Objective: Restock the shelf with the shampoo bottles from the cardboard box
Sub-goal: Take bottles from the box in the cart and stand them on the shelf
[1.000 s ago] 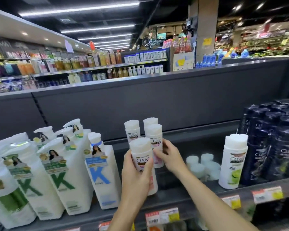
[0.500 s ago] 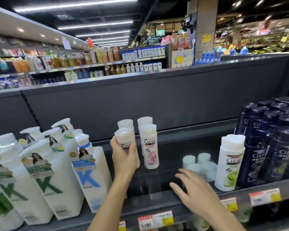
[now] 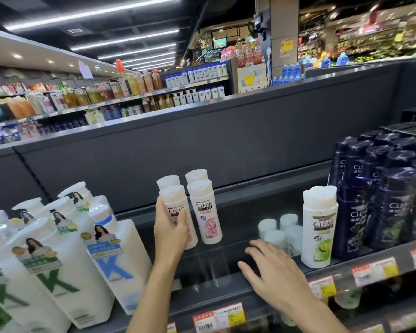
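1. While the dark grey metal shelf [image 3: 226, 288] spans beneath both hands, the open slot lies just beyond the right hand [image 3: 274, 275], whose fingers are spread flat and hold nothing.
2. Upright, long axis vertical, the white pink-labelled plastic shampoo bottle [image 3: 175, 207] sits wrapped in the left hand [image 3: 171, 233], touching its standing twin [image 3: 205, 212] on the right-hand side.

Large white pump bottles [image 3: 65, 255] stand left; yellow price tags [image 3: 375, 270] line the edge.

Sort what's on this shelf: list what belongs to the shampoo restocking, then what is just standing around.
Restocking:
- left hand gripping a pink Clear bottle
- pink Clear bottles beside it
- right hand, open over the shelf

Standing by:
- big white pump bottles
- green Clear bottle
- dark blue bottles
- price tags
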